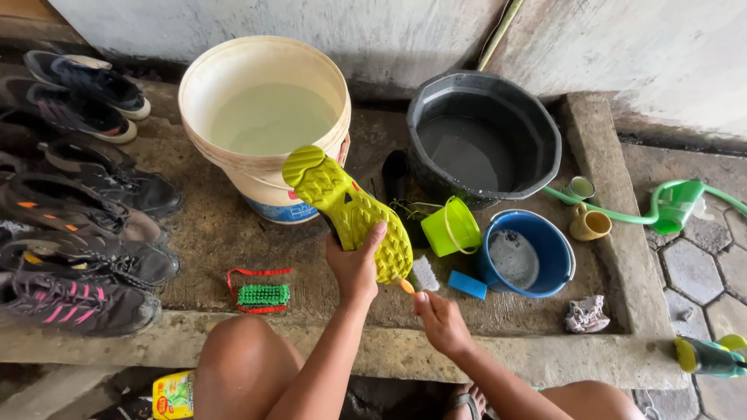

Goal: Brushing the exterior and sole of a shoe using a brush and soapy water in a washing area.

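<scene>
Shoe [348,208], sole up, is gripped at its heel by the closed left hand [356,264]; its long axis runs up-left toward the bucket [233,74]. Right hand [440,319], closed on a small brush [407,286], sits just below-right of the heel.

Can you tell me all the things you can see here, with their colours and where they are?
Shoe: one, yellow-green sole up, centre, held.
Small brush: one, orange handle, at the sole's end.
Bucket: one, cream, water inside, behind the shoe.
Basin: one, black, right of the bucket.
Small pail: one, blue, below the basin.
Cup: one, green, beside the pail.
Scrub brush: one, green and red, on the ledge.
Shoes: several, dark, in a row, left.
Left hand: grips the shoe.
Right hand: holds the small brush.
</scene>
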